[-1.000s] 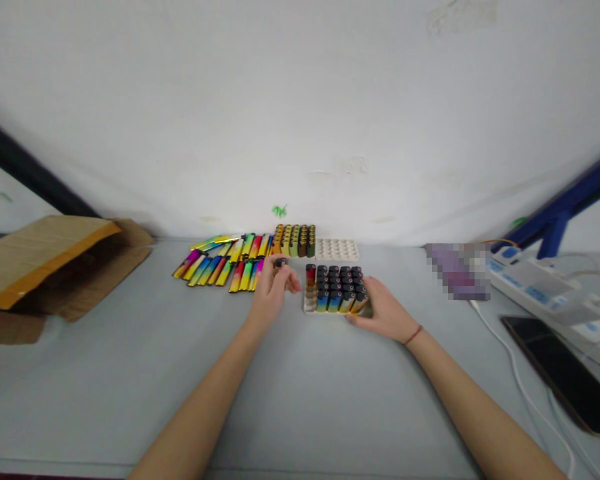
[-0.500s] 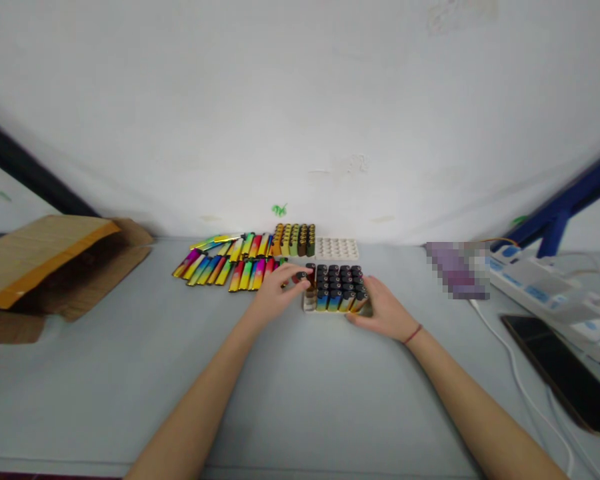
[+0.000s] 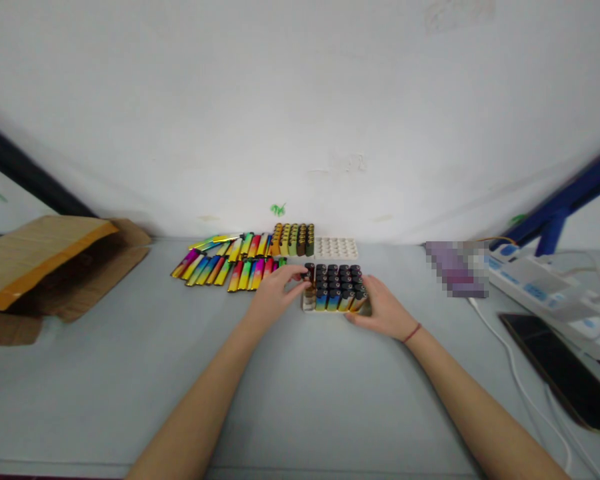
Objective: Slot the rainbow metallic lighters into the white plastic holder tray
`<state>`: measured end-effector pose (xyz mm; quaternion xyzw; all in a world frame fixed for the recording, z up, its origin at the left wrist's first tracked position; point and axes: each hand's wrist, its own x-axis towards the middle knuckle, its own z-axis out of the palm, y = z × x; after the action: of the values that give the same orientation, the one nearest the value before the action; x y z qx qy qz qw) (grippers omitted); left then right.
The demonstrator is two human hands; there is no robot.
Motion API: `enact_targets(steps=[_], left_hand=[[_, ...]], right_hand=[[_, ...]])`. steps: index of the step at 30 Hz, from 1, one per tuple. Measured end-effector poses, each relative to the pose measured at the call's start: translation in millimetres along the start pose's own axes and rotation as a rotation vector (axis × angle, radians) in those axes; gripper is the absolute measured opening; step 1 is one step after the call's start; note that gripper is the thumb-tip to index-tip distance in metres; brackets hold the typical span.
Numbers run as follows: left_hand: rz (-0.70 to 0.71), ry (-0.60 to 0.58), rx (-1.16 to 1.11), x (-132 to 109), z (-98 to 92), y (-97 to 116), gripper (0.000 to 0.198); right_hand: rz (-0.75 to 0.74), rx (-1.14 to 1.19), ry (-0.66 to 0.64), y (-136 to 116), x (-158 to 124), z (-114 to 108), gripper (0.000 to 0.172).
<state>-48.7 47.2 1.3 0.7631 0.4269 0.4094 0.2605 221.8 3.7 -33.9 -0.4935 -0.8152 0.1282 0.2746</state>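
A white tray (image 3: 309, 308) holds rows of upright lighters (image 3: 335, 300) with black tops and coloured, shiny bodies. At the tray's left column, my left hand (image 3: 276, 288) pinches a dark-topped lighter (image 3: 307, 275) between thumb and fingers; its lower part is hard to see. Some slots at the front of that column have no lighter. My right hand (image 3: 383, 308) is wrapped round the right side of the tray, thumb at its front edge, steadying fingers partly hidden behind the lighters.
Loose, rainbow-coloured lighters (image 3: 215, 269) lie left of the tray. Behind stand a block of gold-topped lighters (image 3: 293, 240) and a white slotted tray (image 3: 337, 248). An open cardboard box (image 3: 55, 267) sits left; a power strip (image 3: 540, 287), phone (image 3: 560, 373) and white cable (image 3: 510, 360) lie right.
My left hand has moved slightly, bringing the lighter from beside the tray to over its left column. The right hand keeps its place on the tray.
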Motion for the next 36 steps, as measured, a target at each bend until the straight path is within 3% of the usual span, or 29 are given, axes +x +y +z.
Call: enact_targets(steps=[5, 7, 10, 12, 17, 22, 29, 31, 36], left_hand=[[0.144, -0.032, 0.132, 1, -3.2, 6, 0.023], [0.137, 0.015, 0.235, 1, -8.6, 7, 0.026], [-0.018, 0.213, 0.454, 3, -23.1, -2, 0.033], [-0.158, 0.286, 0.605, 3, -34.7, -13, 0.038], [-0.386, 0.15, 0.751, 2, -52.2, -37, 0.044], [-0.437, 0.085, 0.762, 2, -50.6, -36, 0.035], [-0.39, 0.232, 0.435, 8, -49.5, -34, 0.022], [-0.401, 0.275, 0.226, 12, -49.0, -33, 0.019], [-0.593, 0.421, -0.459, 17, -38.7, -18, 0.015]], right_hand=[[-0.002, 0.0, -0.001, -1, 0, -1, 0.069], [-0.013, -0.001, 0.004, -1, 0, -1, 0.068], [-0.024, -0.001, 0.014, -1, 0, -1, 0.069], [-0.024, 0.002, 0.018, -1, 0, -1, 0.071], [-0.02, 0.003, 0.007, -2, 0, -1, 0.067], [-0.012, -0.006, 0.005, -2, 1, -2, 0.07], [-0.016, -0.002, -0.004, -2, 1, -2, 0.071], [-0.017, -0.005, -0.007, -2, 1, -3, 0.071], [-0.008, 0.006, -0.009, -1, 1, -1, 0.072]])
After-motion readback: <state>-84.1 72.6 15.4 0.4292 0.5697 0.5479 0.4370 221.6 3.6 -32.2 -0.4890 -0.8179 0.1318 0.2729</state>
